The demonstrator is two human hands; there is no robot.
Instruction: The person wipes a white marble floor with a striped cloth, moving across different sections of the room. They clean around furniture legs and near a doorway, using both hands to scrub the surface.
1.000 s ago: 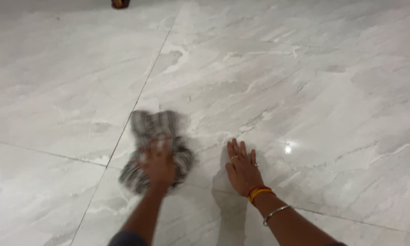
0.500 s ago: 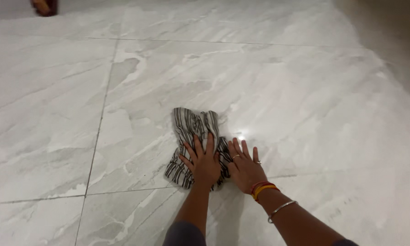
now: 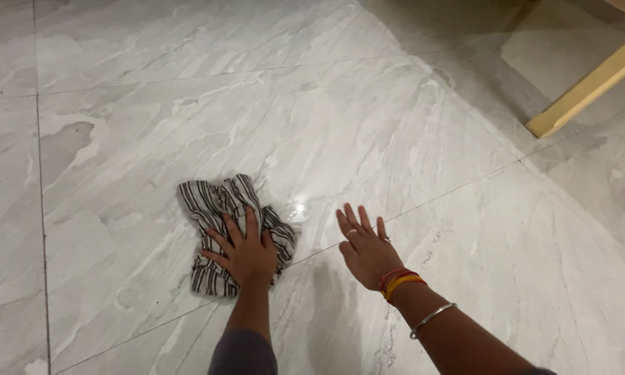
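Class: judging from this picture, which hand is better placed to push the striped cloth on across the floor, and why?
Left. The left hand lies flat on the striped cloth, fingers spread. The right hand is open beside it on the bare floor, apart from the cloth.

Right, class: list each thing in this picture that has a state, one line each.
Striped cloth: crumpled, flat on the floor, pinned under the left hand.
Left hand: fingers spread, pressing the cloth.
Right hand: open, empty, beside the cloth.
Marble floor: glossy.
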